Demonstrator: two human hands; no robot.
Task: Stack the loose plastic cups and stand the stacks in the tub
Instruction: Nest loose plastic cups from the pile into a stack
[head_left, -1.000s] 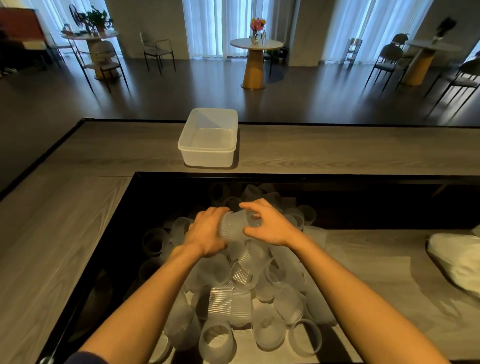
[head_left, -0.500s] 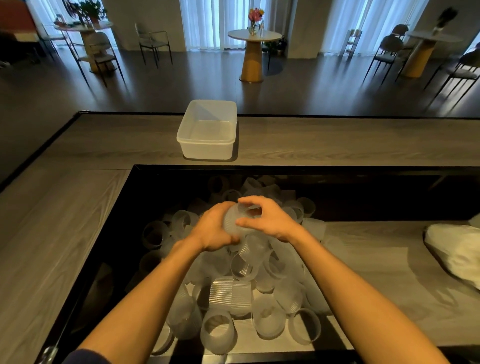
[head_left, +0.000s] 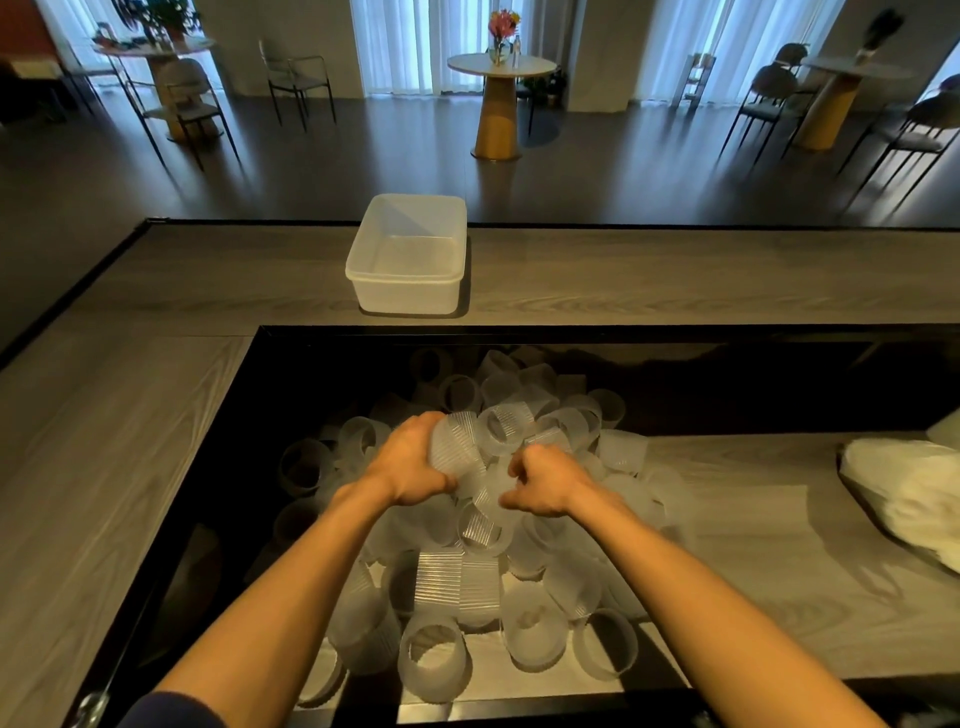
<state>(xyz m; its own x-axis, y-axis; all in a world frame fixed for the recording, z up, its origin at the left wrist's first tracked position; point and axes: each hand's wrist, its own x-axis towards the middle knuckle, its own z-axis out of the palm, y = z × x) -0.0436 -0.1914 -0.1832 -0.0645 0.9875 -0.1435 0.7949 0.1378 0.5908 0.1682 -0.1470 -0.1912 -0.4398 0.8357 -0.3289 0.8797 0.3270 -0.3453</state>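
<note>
A heap of loose translucent ribbed cups (head_left: 467, 577) fills a sunken black-walled well in the counter. My left hand (head_left: 408, 462) is closed around a ribbed cup (head_left: 457, 447), held just above the top of the heap with its mouth turned to the right. Right beside it, my right hand (head_left: 545, 480) is low on the heap, its fingers curled onto a loose cup (head_left: 485, 493). The white plastic tub (head_left: 358, 267) stands on the counter beyond the well, with nothing in it, well apart from both hands.
A white crumpled bag (head_left: 904, 493) lies at the right on the grey shelf (head_left: 753, 519). Grey wooden counter (head_left: 104, 467) runs along the left and far sides of the well. Tables and chairs stand in the room behind.
Both hands were together on one cup. My right hand has let go of it and dropped to the right onto the heap, while my left hand keeps the cup.
</note>
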